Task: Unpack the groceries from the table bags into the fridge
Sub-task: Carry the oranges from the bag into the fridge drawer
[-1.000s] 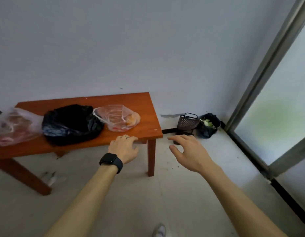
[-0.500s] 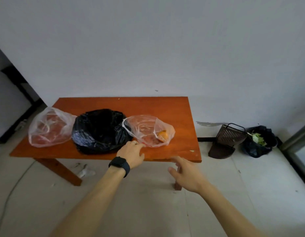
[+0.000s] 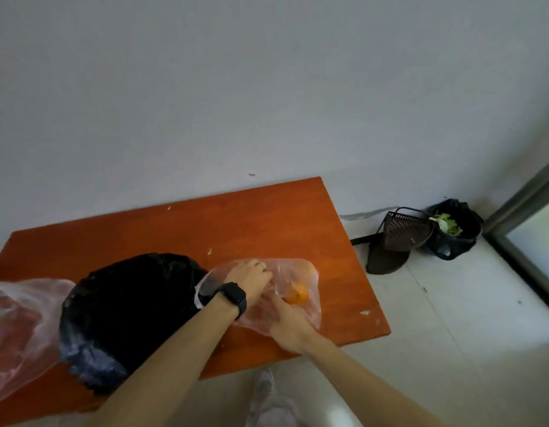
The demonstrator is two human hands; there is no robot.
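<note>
A clear bag (image 3: pixel 300 269) holding an orange (image 3: pixel 296 295) lies on the near right part of a red-brown wooden tabletop (image 3: pixel 251 223). The left hand (image 3: pixel 251 278), with a ring (image 3: pixel 260 265) on one finger and a black watch (image 3: pixel 233 295) on the wrist, has its grip closed on the plastic at the bag's top. The right hand (image 3: pixel 287 322) meets the bag's near edge beside the orange; whether its grip is closed cannot be told. Touching the clear bag on the left sits a crumpled black bag (image 3: pixel 128 312). Left of that is a second clear bag (image 3: pixel 17 328) with reddish contents. On the pale floor (image 3: pixel 451 303) to the right, against the wall, are a dark dustpan (image 3: pixel 402 232) and a black bin bag (image 3: pixel 451 226) of green scraps.
</note>
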